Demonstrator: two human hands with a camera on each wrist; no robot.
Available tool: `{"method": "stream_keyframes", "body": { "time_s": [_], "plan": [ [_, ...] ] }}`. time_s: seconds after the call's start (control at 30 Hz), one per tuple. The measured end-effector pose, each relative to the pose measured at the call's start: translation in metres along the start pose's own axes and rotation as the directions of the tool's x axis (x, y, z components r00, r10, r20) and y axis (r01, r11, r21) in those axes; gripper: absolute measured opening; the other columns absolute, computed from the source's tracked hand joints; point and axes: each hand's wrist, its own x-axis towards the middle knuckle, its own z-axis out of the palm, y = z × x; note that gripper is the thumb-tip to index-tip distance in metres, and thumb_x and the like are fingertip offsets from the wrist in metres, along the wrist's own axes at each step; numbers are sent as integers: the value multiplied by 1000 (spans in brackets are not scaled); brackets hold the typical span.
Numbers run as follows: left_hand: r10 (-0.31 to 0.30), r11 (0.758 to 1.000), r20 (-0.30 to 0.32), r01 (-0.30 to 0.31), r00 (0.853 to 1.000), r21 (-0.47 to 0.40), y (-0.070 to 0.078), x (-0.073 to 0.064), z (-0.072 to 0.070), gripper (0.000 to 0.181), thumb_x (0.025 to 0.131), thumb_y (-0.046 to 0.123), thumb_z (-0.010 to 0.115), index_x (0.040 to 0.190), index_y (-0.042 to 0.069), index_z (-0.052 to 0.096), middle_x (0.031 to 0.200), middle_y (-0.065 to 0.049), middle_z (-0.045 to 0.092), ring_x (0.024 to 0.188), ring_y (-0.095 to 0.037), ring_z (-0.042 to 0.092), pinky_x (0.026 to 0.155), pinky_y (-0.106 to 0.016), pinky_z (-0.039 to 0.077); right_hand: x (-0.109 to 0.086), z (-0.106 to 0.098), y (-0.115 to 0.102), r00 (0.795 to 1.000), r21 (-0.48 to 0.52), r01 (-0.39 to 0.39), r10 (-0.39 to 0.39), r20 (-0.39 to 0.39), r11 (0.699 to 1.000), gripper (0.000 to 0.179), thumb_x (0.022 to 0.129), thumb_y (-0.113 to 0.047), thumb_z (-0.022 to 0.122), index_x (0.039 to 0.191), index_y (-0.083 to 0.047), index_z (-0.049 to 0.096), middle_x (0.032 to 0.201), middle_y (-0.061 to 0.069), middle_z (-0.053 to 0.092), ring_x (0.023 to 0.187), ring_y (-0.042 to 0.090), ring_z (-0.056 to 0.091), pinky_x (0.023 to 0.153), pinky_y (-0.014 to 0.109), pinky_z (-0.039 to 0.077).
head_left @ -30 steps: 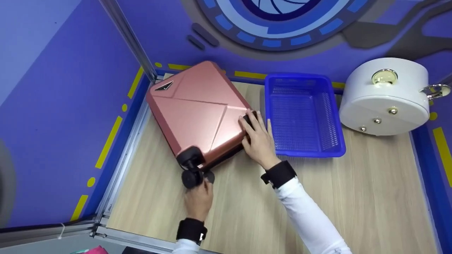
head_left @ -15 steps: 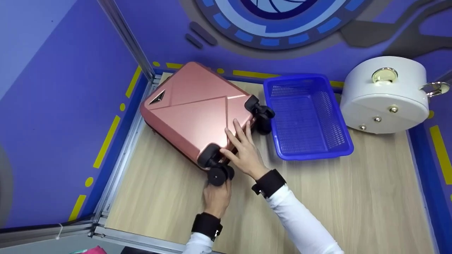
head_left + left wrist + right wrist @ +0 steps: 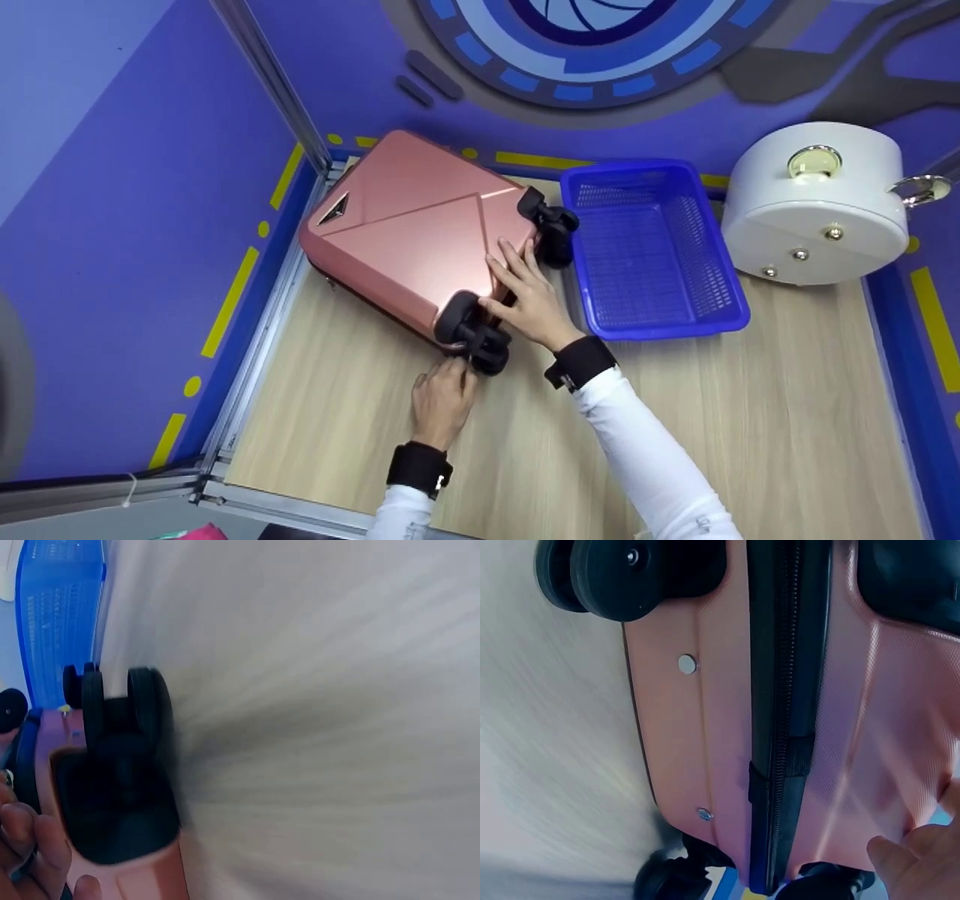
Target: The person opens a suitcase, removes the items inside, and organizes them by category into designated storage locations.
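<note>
A rose-pink hard-shell suitcase lies flat at the back left of the board, its black wheels pointing toward the lower right. My left hand is at its near corner below a wheel. There the fingers curl at the zipper seam, and in the left wrist view a small shiny metal zipper pull shows by the fingertips, partly hidden. My right hand rests with fingers spread on the shell's edge between the two wheel mounts. The right wrist view shows the black zipper along the suitcase's wheeled end.
Right beside the suitcase stands a blue plastic basket, close to a wheel. A white rounded case with gold-coloured handles and feet is at the back right. Purple walls close in the wooden board behind and at the sides.
The suitcase has turned anticlockwise, its wheeled end swinging right and upward. The basket's near end has shifted slightly right. My left hand has moved right, then slightly back; my right hand has shifted onto the wheeled edge.
</note>
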Motion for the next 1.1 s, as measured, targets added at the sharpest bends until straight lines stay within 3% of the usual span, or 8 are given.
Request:
{"method": "stream_keyframes", "body": {
  "time_s": [0.23, 0.53, 0.67, 0.8, 0.97, 1.1],
  "plan": [
    [-1, 1000, -1, 1, 1000, 4, -22, -3, -10, 20, 93, 21, 65, 75, 17, 57, 69, 3, 59, 63, -22, 63, 54, -41, 48, 2, 0, 3, 999, -9, 38, -39, -27, 999, 67, 89, -37, 79, 146, -8, 60, 161, 18, 42, 146, 61, 23, 108, 73, 36],
    [-138, 990, 25, 138, 990, 17, -54, 9, -23, 22, 95, 18, 66, 76, 14, 57, 69, 1, 56, 59, -22, 56, 54, -43, 46, 1, -2, 2, 1000, 14, -8, 8, -11, 1000, 67, 91, -39, 78, 148, -9, 59, 164, 15, 38, 150, 57, 18, 111, 71, 33],
    [-172, 985, 33, 172, 985, -2, -54, 10, -22, 18, 95, 14, 67, 79, 11, 59, 69, -1, 57, 60, -23, 56, 55, -44, 47, -3, -2, -7, 999, 25, -34, 34, -20, 999, 64, 92, -35, 77, 147, -6, 59, 165, 18, 36, 152, 56, 18, 115, 70, 29],
    [-174, 985, 44, 175, 984, -13, -50, 8, -22, 15, 95, 14, 66, 82, 10, 60, 71, -2, 59, 62, -25, 60, 56, -46, 48, -14, 4, -26, 995, 31, 0, 3, -96, 1000, 62, 91, -31, 78, 144, -4, 61, 162, 23, 39, 148, 58, 27, 112, 70, 33],
    [-174, 984, 46, 175, 984, -21, -49, 8, -22, 16, 97, 16, 65, 82, 11, 59, 71, -3, 59, 64, -27, 61, 58, -48, 49, -35, 26, -48, 985, -35, 87, -91, -145, 996, 73, 84, -40, 85, 147, -12, 60, 161, 26, 37, 142, 66, 29, 105, 73, 39],
    [-181, 983, 68, 183, 981, -24, -50, 7, -21, 16, 97, 16, 63, 83, 10, 60, 72, -3, 60, 63, -25, 61, 57, -47, 49, -45, 43, -49, 982, -100, 84, -99, -158, 991, 74, 81, -31, 89, 147, -18, 60, 162, 26, 36, 142, 67, 27, 105, 68, 44]
  ]
}}
